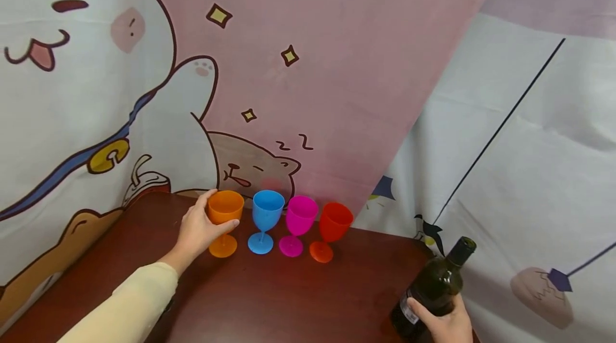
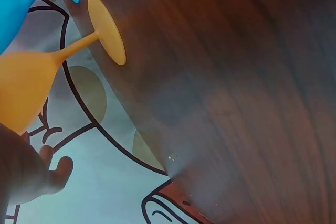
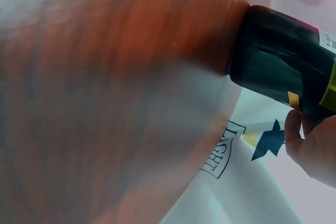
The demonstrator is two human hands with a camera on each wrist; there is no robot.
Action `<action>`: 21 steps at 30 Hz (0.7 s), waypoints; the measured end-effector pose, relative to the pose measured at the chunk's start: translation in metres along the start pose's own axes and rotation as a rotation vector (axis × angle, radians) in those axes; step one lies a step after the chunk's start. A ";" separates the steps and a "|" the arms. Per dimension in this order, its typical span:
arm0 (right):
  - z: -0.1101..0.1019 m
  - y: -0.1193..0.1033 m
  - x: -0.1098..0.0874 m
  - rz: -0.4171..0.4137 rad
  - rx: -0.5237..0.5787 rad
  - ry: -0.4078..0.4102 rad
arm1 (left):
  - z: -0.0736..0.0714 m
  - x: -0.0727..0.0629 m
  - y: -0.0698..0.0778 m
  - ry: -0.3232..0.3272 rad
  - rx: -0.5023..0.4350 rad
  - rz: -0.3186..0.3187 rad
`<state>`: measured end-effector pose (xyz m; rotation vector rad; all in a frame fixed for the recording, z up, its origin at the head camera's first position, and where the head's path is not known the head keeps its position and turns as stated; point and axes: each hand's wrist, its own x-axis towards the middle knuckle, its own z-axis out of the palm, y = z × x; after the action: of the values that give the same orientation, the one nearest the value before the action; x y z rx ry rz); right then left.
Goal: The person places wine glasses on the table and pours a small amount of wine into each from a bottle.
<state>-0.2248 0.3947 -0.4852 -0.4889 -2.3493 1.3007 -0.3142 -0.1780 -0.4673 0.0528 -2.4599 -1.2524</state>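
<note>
Head view: two hands, a goblet and a bottle.
The left hand (image 1: 197,228) cups the upright orange goblet (image 1: 224,222); the right hand (image 1: 445,322) grips a dark green bottle (image 1: 433,289), neck tilted up-right.

Head view downward over the table (image 1: 269,300); wrist views close, low

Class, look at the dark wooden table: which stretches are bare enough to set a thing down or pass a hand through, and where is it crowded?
Bare wood lies in front of the four goblets, between the left hand and the bottle gripped by the right hand. The back edge is crowded: orange goblet, blue, pink and red stand closely spaced.
</note>
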 end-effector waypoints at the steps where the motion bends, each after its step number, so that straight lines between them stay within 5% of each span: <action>1: 0.001 -0.001 0.000 -0.022 -0.028 0.006 | -0.001 -0.001 0.000 0.004 0.002 0.005; 9: 0.008 -0.015 -0.003 -0.167 -0.190 -0.019 | -0.006 -0.020 0.004 -0.024 -0.014 0.019; 15: 0.010 -0.038 -0.005 -0.283 -0.336 -0.088 | 0.004 -0.048 0.027 -0.069 -0.036 0.061; 21: 0.023 -0.072 -0.007 -0.524 -0.404 -0.146 | 0.025 -0.072 0.052 -0.133 -0.084 0.081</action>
<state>-0.2377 0.3388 -0.4360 0.1219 -2.6212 0.6448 -0.2487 -0.1126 -0.4622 -0.1561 -2.4894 -1.3631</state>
